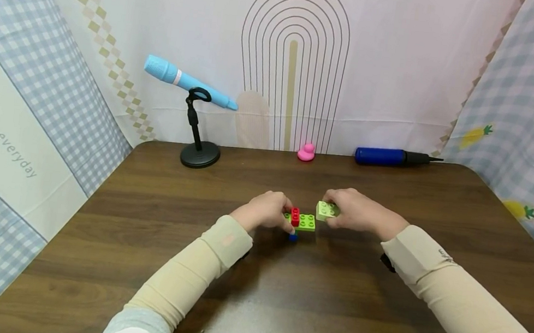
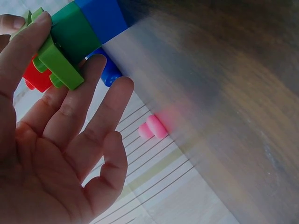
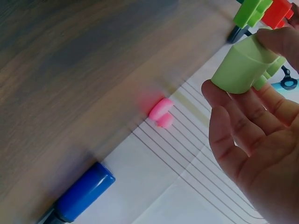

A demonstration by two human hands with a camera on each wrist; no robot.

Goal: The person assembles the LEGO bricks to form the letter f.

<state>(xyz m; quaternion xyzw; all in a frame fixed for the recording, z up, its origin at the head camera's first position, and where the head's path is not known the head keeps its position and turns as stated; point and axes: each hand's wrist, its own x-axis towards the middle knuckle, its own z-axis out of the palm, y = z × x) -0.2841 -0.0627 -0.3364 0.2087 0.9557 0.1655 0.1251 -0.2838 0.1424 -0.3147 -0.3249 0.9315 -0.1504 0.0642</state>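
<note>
My left hand (image 1: 268,210) pinches a small stack of toy building bricks between thumb and fingers, near the middle of the table. A red brick (image 1: 295,216) sits on a lime green plate brick (image 1: 308,223). Under the plate, the left wrist view shows a dark green brick (image 2: 77,33) and then a blue brick (image 2: 103,19) at the bottom. To the right, my right hand (image 1: 355,210) holds a pale green brick (image 3: 240,70) with a curved side, its studs facing up in the head view. A small gap separates this brick from the lime plate.
Along the back edge of the brown table (image 1: 251,302) stand a black stand (image 1: 200,154) with a light blue microphone (image 1: 190,81), a pink duck (image 1: 306,153) and a blue hand pump (image 1: 381,156). A printed cloth (image 1: 397,66) hangs behind them.
</note>
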